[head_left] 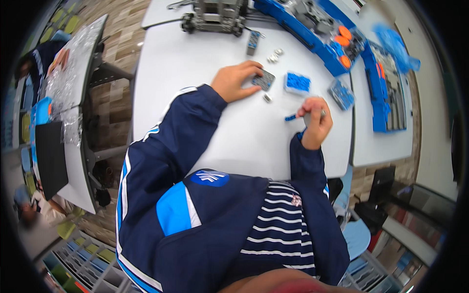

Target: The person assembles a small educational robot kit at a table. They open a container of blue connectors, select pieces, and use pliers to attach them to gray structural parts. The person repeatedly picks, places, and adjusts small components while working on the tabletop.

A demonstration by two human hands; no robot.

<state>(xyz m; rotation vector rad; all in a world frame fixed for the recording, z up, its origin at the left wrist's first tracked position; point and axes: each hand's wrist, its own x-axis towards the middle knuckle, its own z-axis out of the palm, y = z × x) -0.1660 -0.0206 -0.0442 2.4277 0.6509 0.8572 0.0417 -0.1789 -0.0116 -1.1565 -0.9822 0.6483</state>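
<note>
My left hand (235, 82) reaches over the white table and pinches a flat grey block (264, 80) dotted with holes and blue spots, between thumb and fingers. A small silvery piece (267, 98) lies just below that block. To the right, my right hand (316, 121) is closed around a slim tool with a short blue tip (290, 117) pointing left; its other part is mostly hidden by the fingers. Between and beyond my hands stands a clear box of small blue pieces (297, 83). A second box of blue and grey pieces (341, 94) is beside it.
A grey wheeled assembly (215, 17) stands at the far edge, with a grey battery-like block (253, 43) and several small white pieces (273, 57) nearer. Blue part trays (317, 49) lie far right, with a blue plastic bag (394, 46). Another table (80, 68) is left.
</note>
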